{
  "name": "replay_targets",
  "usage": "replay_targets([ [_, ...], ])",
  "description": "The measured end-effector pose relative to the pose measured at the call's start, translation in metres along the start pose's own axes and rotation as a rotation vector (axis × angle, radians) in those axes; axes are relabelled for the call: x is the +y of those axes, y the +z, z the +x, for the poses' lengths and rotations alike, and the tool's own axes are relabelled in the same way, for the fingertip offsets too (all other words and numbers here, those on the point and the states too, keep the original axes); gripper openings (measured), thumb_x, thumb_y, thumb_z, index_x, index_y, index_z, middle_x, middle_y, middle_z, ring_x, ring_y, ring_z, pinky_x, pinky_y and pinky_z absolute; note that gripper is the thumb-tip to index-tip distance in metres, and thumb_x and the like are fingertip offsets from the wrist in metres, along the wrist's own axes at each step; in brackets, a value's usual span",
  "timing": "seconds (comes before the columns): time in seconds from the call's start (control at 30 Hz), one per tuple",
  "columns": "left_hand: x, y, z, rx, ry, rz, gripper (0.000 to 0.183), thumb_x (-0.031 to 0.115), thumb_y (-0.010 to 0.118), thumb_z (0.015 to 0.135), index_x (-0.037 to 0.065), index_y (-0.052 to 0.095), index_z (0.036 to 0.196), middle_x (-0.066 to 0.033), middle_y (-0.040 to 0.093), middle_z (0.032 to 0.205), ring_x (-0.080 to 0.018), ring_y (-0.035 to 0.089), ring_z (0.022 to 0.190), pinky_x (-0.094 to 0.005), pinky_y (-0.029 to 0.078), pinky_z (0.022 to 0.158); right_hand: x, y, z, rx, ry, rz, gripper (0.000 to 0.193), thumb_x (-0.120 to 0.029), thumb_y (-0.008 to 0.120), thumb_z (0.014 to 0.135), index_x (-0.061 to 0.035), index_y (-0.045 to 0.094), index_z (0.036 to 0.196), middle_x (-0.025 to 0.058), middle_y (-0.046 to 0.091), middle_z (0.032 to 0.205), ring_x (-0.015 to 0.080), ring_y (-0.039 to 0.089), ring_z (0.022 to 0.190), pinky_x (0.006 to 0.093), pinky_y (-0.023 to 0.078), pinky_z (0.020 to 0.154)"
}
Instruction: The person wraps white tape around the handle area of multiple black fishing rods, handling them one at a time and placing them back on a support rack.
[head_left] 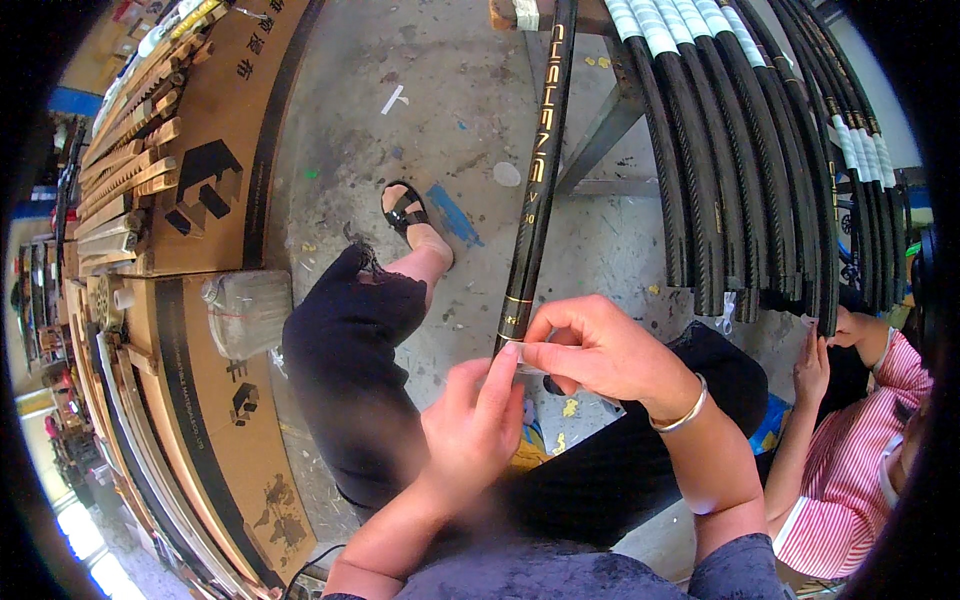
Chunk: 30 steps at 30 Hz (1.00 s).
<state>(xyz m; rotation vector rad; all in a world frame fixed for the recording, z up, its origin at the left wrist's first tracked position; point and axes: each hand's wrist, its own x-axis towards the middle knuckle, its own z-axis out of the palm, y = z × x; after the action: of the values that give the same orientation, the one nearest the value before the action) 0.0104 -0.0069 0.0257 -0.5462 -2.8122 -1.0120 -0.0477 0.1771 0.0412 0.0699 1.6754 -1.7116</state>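
A long black rod (540,170) with gold lettering and gold rings slants from the top of the picture down to my hands. My left hand (470,425) is at its lower end, fingers pinched on a small clear piece of film or tape (527,368). My right hand (600,350) curls over the same spot from the right and also pinches the clear piece; a silver bangle sits on that wrist. Both hands meet above my lap, over black trousers.
A row of black rods with textured grips (740,160) leans on a metal frame at the upper right. Cardboard boxes (215,170) holding wooden and metal strips stand at the left. A person in a red striped shirt (850,470) sits at the right. My sandalled foot (408,215) rests on concrete.
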Motion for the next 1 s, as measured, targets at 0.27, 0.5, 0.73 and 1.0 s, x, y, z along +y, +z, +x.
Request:
replay_targets([
  [0.27,0.0013,-0.0004,0.0011,0.001,-0.001,-0.008,0.058,0.001,0.072,0.069,0.007,0.055,0.124,-0.0113,0.057,0.092,-0.0265,0.062,0.069,-0.0341,0.052,0.055,-0.0004,-0.0003,-0.0011,0.004,-0.007,0.007,0.018,-0.016,0.062,0.088,0.0006,0.063,0.082,0.0012,0.057,0.057,0.0071,0.054,0.049,0.0232,0.041,0.044],
  [0.5,0.0021,-0.0010,0.0019,-0.004,-0.022,-0.026,0.059,0.000,0.072,0.069,0.009,0.055,0.125,-0.0117,0.057,0.093,-0.0274,0.061,0.070,-0.0346,0.052,0.056,0.0015,-0.0007,-0.0010,-0.002,-0.007,-0.016,0.019,-0.018,0.062,0.089,0.0000,0.063,0.083,0.0025,0.058,0.057,0.0077,0.054,0.049,0.0234,0.041,0.044],
  [0.73,-0.0007,-0.0014,0.0007,0.010,-0.092,-0.176,0.056,-0.004,0.070,0.071,0.007,0.056,0.124,-0.0121,0.059,0.091,-0.0232,0.059,0.067,-0.0305,0.049,0.057,0.0013,0.0003,-0.0022,0.034,0.002,-0.096,0.021,-0.021,0.063,0.089,-0.0002,0.063,0.086,0.0035,0.059,0.058,0.0083,0.055,0.050,0.0236,0.041,0.046],
  [1.0,-0.0053,-0.0006,-0.0018,0.007,-0.124,-0.292,0.055,-0.007,0.068,0.072,0.005,0.055,0.124,-0.0090,0.056,0.088,-0.0152,0.050,0.062,-0.0257,0.044,0.053,-0.0021,0.0009,-0.0019,0.041,0.013,-0.210,0.024,-0.024,0.062,0.091,-0.0004,0.062,0.091,0.0019,0.057,0.058,0.0063,0.051,0.048,0.0223,0.038,0.044],
])
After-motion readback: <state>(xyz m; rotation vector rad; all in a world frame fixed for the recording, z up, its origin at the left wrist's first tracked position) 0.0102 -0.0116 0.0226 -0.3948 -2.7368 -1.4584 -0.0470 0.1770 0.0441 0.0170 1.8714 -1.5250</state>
